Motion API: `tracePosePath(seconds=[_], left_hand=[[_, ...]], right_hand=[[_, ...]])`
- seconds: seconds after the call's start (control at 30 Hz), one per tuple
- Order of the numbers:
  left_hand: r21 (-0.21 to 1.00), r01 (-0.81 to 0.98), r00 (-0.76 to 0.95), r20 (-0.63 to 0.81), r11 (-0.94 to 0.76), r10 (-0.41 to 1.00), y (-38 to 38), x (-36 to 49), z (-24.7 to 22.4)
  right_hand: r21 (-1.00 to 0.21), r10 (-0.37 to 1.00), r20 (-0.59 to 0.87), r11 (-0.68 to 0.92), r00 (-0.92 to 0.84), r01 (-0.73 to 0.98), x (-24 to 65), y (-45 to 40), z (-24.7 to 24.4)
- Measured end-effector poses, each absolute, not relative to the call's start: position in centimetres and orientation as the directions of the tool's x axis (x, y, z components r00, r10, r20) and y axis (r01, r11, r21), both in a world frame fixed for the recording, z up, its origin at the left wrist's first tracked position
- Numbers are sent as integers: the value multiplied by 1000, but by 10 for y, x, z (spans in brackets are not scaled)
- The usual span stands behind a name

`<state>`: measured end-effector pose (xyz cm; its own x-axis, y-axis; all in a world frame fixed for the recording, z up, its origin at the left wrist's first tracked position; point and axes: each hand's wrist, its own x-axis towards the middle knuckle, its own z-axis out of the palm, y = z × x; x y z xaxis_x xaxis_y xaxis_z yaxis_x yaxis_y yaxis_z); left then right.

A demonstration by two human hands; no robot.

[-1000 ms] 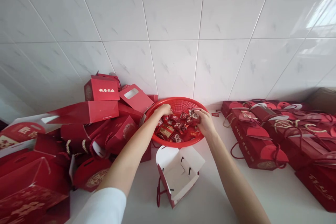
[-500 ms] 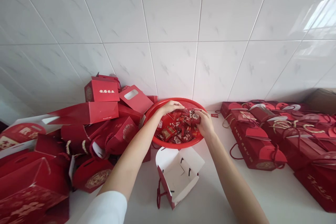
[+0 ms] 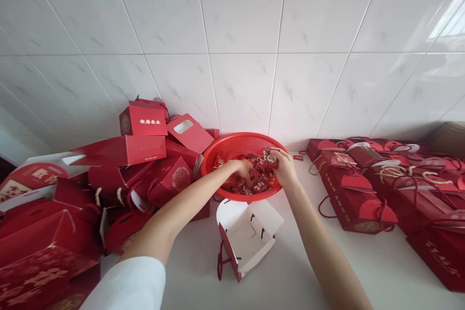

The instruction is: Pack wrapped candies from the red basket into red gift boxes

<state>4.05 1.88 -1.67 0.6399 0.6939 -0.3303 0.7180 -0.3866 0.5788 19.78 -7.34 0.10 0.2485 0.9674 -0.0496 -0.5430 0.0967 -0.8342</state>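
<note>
A red plastic basket [image 3: 244,137] holds many small wrapped candies [image 3: 260,186]. My left hand [image 3: 244,170] is down among them, its fingers curled and their tips hidden by wrappers; what they grip I cannot make out. Over the basket's right side, my right hand [image 3: 285,166] is closed on a few dark red candy packets [image 3: 269,159] with white characters. In front of the basket stands a gift box [image 3: 247,242] with its flaps up, its white inside showing nothing in it. A dark red cord handle [image 3: 221,262] hangs at its left.
Red gift boxes [image 3: 145,150] lie in a loose pile to the left. On the right, closed red boxes [image 3: 348,198] with cord handles stand in rows. A small red packet [image 3: 298,158] lies by the tiled wall [image 3: 240,87]. A brown carton [image 3: 449,138] sits far right.
My left hand has moved from the basket's back rim down and right into the candies. My right hand still holds packets at the right side. The view has shifted slightly.
</note>
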Motion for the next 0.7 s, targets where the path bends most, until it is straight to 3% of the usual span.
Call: tracePosePath(seconds=[0.1, 0.3, 0.5, 0.7], left_hand=[[546, 734, 638, -349, -404, 687, 18, 41, -6], [791, 506, 639, -76, -343, 765, 26, 27, 15], [835, 458, 593, -30, -306, 805, 26, 19, 13], [805, 513, 489, 12, -299, 872, 28, 15, 13]], right_hand=[[-833, 968, -45, 101, 248, -544, 197, -74, 2], [-817, 958, -52, 122, 282, -564, 196, -75, 5], [-810, 956, -71, 112, 285, -575, 197, -76, 7], [-803, 958, -77, 104, 275, -587, 197, -76, 7]])
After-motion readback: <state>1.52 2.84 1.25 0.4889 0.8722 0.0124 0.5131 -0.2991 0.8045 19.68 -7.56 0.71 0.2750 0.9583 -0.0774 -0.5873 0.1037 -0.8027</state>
